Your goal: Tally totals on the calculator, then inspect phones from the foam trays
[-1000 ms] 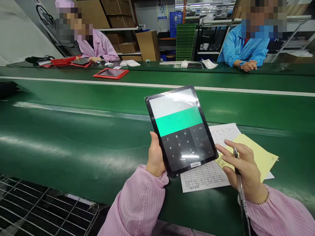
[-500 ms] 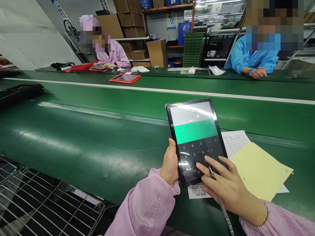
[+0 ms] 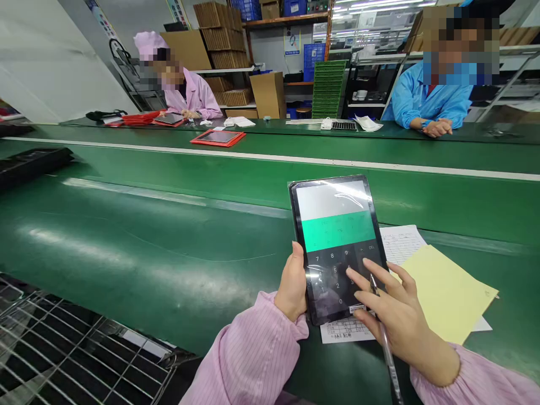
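A black tablet (image 3: 335, 225) showing a calculator screen with a green band stands tilted above the green belt. My left hand (image 3: 292, 284) grips its lower left edge. My right hand (image 3: 396, 320) holds a pen (image 3: 385, 337) between its fingers, with the fingertips stretched over the number keys at the tablet's lower right. Under the tablet lie a printed white form (image 3: 400, 242) and a yellow sheet (image 3: 447, 292).
A long green conveyor belt (image 3: 147, 236) runs left to right. A wire rack (image 3: 63, 349) sits at the lower left and a black tray (image 3: 29, 163) at the far left. Across the belt sit two people, one in pink (image 3: 189, 93), one in blue (image 3: 430, 98), near a red-cased tablet (image 3: 218, 137).
My right hand moved from the yellow sheet onto the tablet's keypad. The tablet dropped lower and nearer to me, and the view swung slightly left.
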A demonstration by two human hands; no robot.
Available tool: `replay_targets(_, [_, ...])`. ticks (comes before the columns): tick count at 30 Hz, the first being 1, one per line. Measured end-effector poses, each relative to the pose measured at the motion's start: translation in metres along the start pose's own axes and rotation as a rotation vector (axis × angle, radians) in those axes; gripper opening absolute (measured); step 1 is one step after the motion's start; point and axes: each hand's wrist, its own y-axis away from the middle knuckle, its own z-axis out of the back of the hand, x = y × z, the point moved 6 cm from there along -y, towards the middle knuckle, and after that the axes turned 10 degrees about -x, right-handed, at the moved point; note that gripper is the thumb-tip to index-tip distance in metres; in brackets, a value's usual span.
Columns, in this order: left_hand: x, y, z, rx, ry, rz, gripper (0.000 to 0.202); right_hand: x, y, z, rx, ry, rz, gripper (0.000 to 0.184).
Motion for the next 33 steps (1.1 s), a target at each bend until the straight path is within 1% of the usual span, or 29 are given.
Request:
replay_targets(2, [-0.002,0.002,0.001,-0.006,0.005,-0.001,0.073,-0.006,0.0,0.0,0.006,0.017,-0.025,0.017])
replay_targets(4, [-0.005,0.003,0.0,0.001,0.01,-0.002,0.072,-0.008,0.0,0.003,0.006,0.017,-0.018,0.016])
replay_targets(8, [-0.009,0.004,0.0,-0.002,0.052,0.007,0.068,-0.012,0.0,0.02,-0.063,-0.008,0.017,0.017])
replay_targets(10, [-0.009,0.003,0.0,0.01,0.082,0.04,0.07,-0.013,0.001,0.027,-0.076,-0.012,0.046,0.02])
replay_targets(12, [-0.012,0.002,0.001,0.013,0.104,0.051,0.073,-0.014,0.002,0.03,-0.069,-0.022,0.066,0.023])
replay_targets(16, [-0.018,-0.002,0.008,-0.063,0.125,0.034,0.074,-0.012,0.003,0.023,0.028,-0.038,0.132,0.021])
replay_targets(19, [-0.021,-0.002,0.008,-0.064,0.16,0.044,0.077,-0.013,0.003,0.016,0.094,-0.037,0.136,0.019])
replay_targets(22, [-0.024,-0.001,0.006,-0.069,0.186,0.047,0.078,-0.017,0.003,0.018,0.044,-0.041,0.099,0.019])
replay_targets(25, [-0.025,0.001,0.006,-0.091,0.177,0.058,0.077,-0.021,0.002,0.025,-0.051,-0.055,0.069,0.014])
replay_targets(28, [-0.023,0.002,0.004,-0.099,0.174,0.067,0.076,-0.023,0.0,0.029,-0.106,-0.04,0.043,0.011])
replay_targets(30, [-0.02,0.002,0.004,-0.119,0.156,0.068,0.076,-0.021,0.0,0.029,-0.116,-0.043,0.035,0.01])
replay_targets(33, [-0.013,0.001,0.003,-0.119,0.124,0.073,0.076,-0.015,0.001,0.022,-0.057,-0.07,0.042,0.011])
